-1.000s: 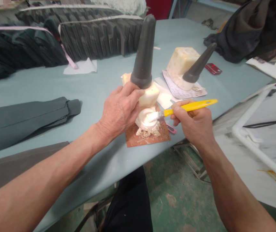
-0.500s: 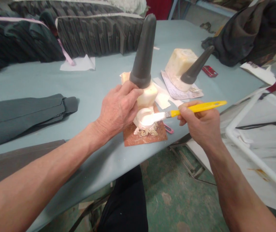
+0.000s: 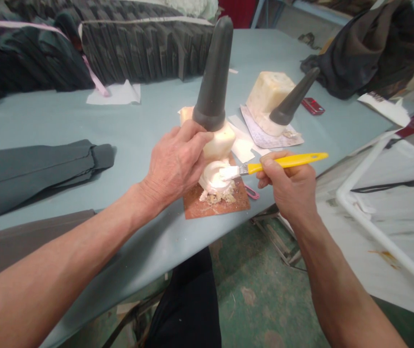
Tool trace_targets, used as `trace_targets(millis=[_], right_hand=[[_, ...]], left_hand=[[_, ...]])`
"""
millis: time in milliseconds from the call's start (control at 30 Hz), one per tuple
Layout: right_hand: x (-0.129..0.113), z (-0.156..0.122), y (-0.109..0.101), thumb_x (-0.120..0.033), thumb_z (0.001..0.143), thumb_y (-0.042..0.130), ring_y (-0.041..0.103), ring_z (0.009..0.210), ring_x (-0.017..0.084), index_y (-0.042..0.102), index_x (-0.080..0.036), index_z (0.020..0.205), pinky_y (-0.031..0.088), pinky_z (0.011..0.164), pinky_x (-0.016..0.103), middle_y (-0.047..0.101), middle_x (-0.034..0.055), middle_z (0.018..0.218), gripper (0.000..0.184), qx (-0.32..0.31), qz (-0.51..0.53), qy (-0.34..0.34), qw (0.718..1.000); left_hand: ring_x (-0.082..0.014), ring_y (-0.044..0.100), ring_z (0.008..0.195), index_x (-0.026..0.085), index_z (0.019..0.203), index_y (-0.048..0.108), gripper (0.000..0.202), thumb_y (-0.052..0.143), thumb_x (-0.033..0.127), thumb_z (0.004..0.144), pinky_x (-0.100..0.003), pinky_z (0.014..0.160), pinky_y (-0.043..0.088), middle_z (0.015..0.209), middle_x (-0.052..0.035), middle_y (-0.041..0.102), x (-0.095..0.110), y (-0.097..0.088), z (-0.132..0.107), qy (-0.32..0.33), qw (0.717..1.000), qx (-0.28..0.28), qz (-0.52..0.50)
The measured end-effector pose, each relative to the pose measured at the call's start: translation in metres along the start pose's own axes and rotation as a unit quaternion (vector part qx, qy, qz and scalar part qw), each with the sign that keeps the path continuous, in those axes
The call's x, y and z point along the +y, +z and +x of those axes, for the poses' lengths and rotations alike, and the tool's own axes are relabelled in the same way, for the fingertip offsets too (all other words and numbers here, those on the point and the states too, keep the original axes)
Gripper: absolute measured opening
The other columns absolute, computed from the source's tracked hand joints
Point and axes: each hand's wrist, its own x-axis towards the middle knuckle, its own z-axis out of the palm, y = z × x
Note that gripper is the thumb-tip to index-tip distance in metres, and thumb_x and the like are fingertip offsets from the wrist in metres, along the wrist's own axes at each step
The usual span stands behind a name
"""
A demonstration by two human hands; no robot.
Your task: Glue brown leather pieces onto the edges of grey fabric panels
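Observation:
A cream block with a tall dark grey cone on top stands on a brown board near the table's front edge. My left hand is wrapped round the block's left side, fingers closed on it. My right hand is closed on the handle of a yellow knife. Its blade tip, coated in white paste, touches a white mound at the block's foot. Crumbs lie on the board below.
A second cream block with a tilted grey cone sits on paper behind. Folded dark cloth lies left, stacked dark fabric at the back, a dark garment far right. A white frame stands off the table's right edge.
The knife drew out to the right, then came back in, and its tip is on the white mound again. My left hand has kept its grip on the block.

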Motion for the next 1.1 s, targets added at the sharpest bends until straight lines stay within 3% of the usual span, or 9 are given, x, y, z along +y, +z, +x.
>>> trace_targets(millis=[300, 467, 667, 900, 1100], right_hand=[[-0.012, -0.011, 0.006, -0.039, 0.085, 0.074, 0.057, 0.048, 0.010, 0.068, -0.021, 0.081, 0.048, 0.047, 0.021, 0.063, -0.0040, 0.059, 0.020, -0.006, -0.005, 0.028, 1.000], [-0.004, -0.008, 0.013, -0.046, 0.080, 0.076, 0.056, 0.046, 0.011, 0.066, -0.019, 0.079, 0.047, 0.045, 0.023, 0.063, -0.0033, 0.059, 0.029, 0.010, -0.009, 0.053, 0.999], [0.006, -0.005, -0.002, -0.046, 0.081, 0.077, 0.058, 0.048, 0.011, 0.067, -0.019, 0.082, 0.050, 0.048, 0.023, 0.064, -0.0031, 0.061, 0.028, 0.018, -0.021, 0.057, 0.998], [-0.005, -0.006, -0.013, -0.038, 0.084, 0.078, 0.059, 0.049, 0.012, 0.070, -0.021, 0.080, 0.051, 0.049, 0.023, 0.065, -0.0029, 0.061, 0.020, 0.018, -0.045, 0.044, 0.998], [-0.023, -0.013, -0.007, -0.038, 0.089, 0.079, 0.060, 0.052, 0.011, 0.073, -0.022, 0.083, 0.053, 0.050, 0.023, 0.067, -0.0022, 0.065, 0.018, -0.006, -0.042, 0.019, 0.999]], left_hand=[[-0.0304, 0.066, 0.106, 0.020, 0.131, 0.060, 0.036, 0.045, 0.014, 0.098, -0.047, 0.090, 0.059, 0.128, -0.0150, 0.067, 0.002, 0.000, -0.001, -0.002, 1.000, 0.008, -0.014], [-0.0286, 0.068, 0.104, 0.019, 0.131, 0.061, 0.037, 0.046, 0.013, 0.098, -0.043, 0.088, 0.058, 0.128, -0.0138, 0.069, 0.004, 0.000, 0.000, -0.008, 1.000, 0.011, 0.009], [-0.0275, 0.068, 0.103, 0.020, 0.131, 0.062, 0.039, 0.046, 0.012, 0.097, -0.042, 0.087, 0.058, 0.129, -0.0122, 0.069, 0.003, 0.000, 0.000, -0.013, 1.000, 0.003, 0.014], [-0.0302, 0.067, 0.105, 0.024, 0.128, 0.060, 0.036, 0.047, 0.015, 0.097, -0.046, 0.088, 0.058, 0.128, -0.0136, 0.069, 0.003, 0.001, -0.001, -0.022, 1.000, 0.005, -0.010], [-0.0299, 0.067, 0.107, 0.023, 0.128, 0.060, 0.036, 0.045, 0.014, 0.096, -0.046, 0.089, 0.058, 0.129, -0.0135, 0.068, 0.005, 0.001, -0.001, -0.028, 0.999, 0.007, -0.025]])
